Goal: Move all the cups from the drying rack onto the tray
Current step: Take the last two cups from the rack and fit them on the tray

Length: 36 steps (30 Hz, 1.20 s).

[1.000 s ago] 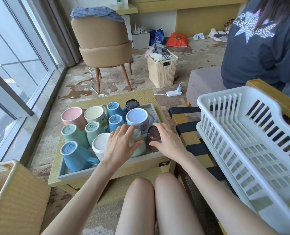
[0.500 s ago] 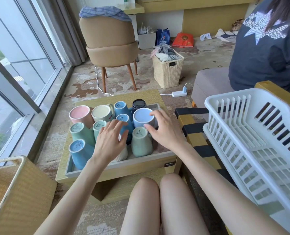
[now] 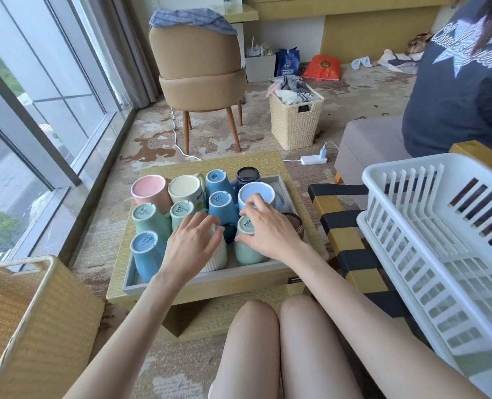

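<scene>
1. I count twelve cups base-up, crowded onto the grey tray (image 3: 210,279) on the low wooden table (image 3: 210,165). The white plastic drying rack (image 3: 440,240) on my right shows no cup in the part I can see, and its near end runs out of frame.

2. I judge the transfer all but done. What looks left is nudging the cups into place.

3. The left hand (image 3: 194,243) lies palm-down on the white ribbed cup (image 3: 217,259) in the tray's near row. Its fingers are spread and only lightly bent, gripping nothing.

4. The right hand (image 3: 267,228) arches over the mint-green cup (image 3: 247,251). Its thumb is against that cup's side and its fingertips are on the base of the pale blue mug (image 3: 256,192) behind. I cannot tell whether it truly holds either one.

5. Space is tight. A brown glass cup (image 3: 295,223) sits half hidden behind the right wrist at the tray's right wall. A dark glass cup (image 3: 247,175) stands at the far rim beside the blue cups. The pink cup (image 3: 148,188) and the cream mug (image 3: 185,189) touch at the far left.

6. A striped stool (image 3: 342,226) stands between table and rack.

7. A woven basket (image 3: 23,312) sits at my left, and a laundry hamper (image 3: 295,119), a tan chair (image 3: 198,67) and a seated person (image 3: 455,96) are beyond the table.
</scene>
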Motion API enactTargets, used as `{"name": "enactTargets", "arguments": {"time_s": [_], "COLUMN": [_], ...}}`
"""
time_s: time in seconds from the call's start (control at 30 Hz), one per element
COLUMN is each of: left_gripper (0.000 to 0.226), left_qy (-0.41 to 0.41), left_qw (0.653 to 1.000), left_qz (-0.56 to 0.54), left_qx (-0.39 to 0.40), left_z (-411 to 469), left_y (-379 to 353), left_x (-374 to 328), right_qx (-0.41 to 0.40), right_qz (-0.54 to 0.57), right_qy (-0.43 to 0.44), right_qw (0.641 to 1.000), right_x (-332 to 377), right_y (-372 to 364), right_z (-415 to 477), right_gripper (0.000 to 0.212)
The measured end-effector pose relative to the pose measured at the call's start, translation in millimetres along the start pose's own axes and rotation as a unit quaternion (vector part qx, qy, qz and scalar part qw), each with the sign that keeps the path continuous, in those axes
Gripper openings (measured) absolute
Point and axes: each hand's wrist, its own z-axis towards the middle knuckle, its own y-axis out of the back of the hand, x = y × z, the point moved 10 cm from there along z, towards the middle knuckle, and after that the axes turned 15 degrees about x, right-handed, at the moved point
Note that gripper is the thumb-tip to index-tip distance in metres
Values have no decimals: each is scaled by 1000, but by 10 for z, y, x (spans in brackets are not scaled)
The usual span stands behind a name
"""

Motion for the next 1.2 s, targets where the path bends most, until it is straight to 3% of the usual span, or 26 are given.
{"name": "enactTargets", "arguments": {"time_s": [0.2, 0.33, 0.5, 0.6, 0.73, 0.83, 1.2], "left_gripper": [22, 23, 21, 30, 48, 52, 49], "left_qy": [5, 3, -18, -10, 16, -2, -2], "left_qw": [1000, 1000, 1000, 999, 1000, 998, 999], "left_qz": [-11, -11, 4, 21, -3, 14, 24], "left_qx": [-14, -2, -19, -39, 18, 54, 38], "left_z": [-16, -7, 60, 190, 497, 610, 605], "left_y": [-6, -18, 77, 172, 86, -45, -86], "left_x": [0, -7, -55, -55, 38, -4, -8], "right_qx": [-39, -19, -145, -43, 30, 31, 52], "right_qz": [21, 32, 34, 27, 69, 80, 114], "right_qy": [12, 16, -49, -116, -143, -130, -102], "right_qw": [999, 999, 988, 992, 987, 988, 987], "right_x": [-23, -43, -298, -520, -665, -722, -815], "right_y": [-27, 0, 422, 263, 104, 108, 13], "right_z": [-68, -60, -43, 215, 418, 497, 617], "right_gripper": [57, 65, 44, 68, 94, 93, 93]}}
